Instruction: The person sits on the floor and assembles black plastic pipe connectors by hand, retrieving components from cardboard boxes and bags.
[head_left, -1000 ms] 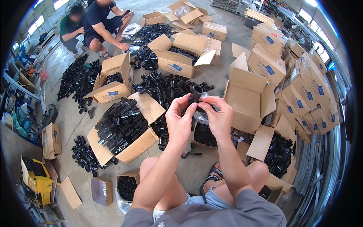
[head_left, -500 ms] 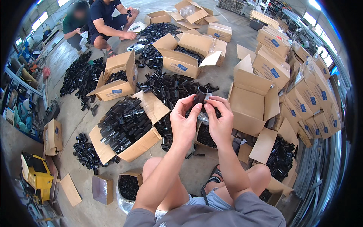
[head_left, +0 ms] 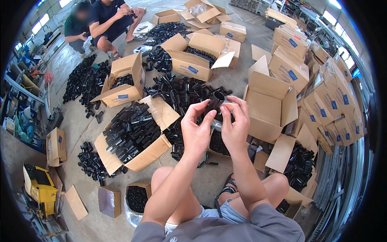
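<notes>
A short black tubular fitting point(head_left: 217, 100) is held up in front of me, its round opening facing upward. My left hand point(head_left: 196, 124) grips it from the left, thumb and fingers closed on its side. My right hand point(head_left: 235, 121) pinches at its right side, fingers bent; a small pale patch shows by those fingertips, too small to name. Behind the fitting lies a heap of similar black fittings point(head_left: 181, 90). Below my hands stands a small box point(head_left: 214, 151) of small black parts.
An opened-out carton point(head_left: 159, 151) piled with fittings lies at the left. To the right stands an open carton point(head_left: 264, 107), with stacked cartons point(head_left: 322, 105) beyond. Two people crouch at the far left; one person point(head_left: 107, 24) handles a small dark part. A yellow case point(head_left: 40, 189) is at the left edge.
The fitting has turned slightly, and my right fingers have shifted along its upper right side. The nearer crouching person has brought both hands together around a small part.
</notes>
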Tool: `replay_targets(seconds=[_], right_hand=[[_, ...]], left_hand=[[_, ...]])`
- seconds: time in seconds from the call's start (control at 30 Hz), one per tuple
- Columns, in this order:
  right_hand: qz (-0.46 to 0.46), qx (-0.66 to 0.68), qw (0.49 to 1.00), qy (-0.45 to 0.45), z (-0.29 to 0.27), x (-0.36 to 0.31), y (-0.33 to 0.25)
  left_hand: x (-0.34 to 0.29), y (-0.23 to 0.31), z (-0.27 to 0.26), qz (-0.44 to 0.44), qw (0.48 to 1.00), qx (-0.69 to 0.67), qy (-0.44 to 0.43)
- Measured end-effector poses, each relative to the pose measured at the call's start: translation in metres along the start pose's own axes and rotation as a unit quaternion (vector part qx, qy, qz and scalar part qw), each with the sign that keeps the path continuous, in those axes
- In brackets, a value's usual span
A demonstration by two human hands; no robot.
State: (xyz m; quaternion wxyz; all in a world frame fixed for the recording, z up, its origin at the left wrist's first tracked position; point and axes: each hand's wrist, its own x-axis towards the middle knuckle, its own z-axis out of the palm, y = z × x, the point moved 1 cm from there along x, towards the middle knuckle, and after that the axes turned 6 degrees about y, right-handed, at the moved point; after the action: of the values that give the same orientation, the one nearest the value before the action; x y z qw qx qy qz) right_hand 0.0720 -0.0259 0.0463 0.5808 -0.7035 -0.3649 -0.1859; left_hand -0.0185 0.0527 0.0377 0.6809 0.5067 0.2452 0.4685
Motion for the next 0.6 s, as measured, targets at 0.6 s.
replay_targets(seconds=[0.6], right_hand=[[0.063, 0.025, 0.997, -0.036, -0.005, -0.009, 0.000]], left_hand=[[-0.004, -0.004, 0.006, -0.006, 1.000, 0.027, 0.006]])
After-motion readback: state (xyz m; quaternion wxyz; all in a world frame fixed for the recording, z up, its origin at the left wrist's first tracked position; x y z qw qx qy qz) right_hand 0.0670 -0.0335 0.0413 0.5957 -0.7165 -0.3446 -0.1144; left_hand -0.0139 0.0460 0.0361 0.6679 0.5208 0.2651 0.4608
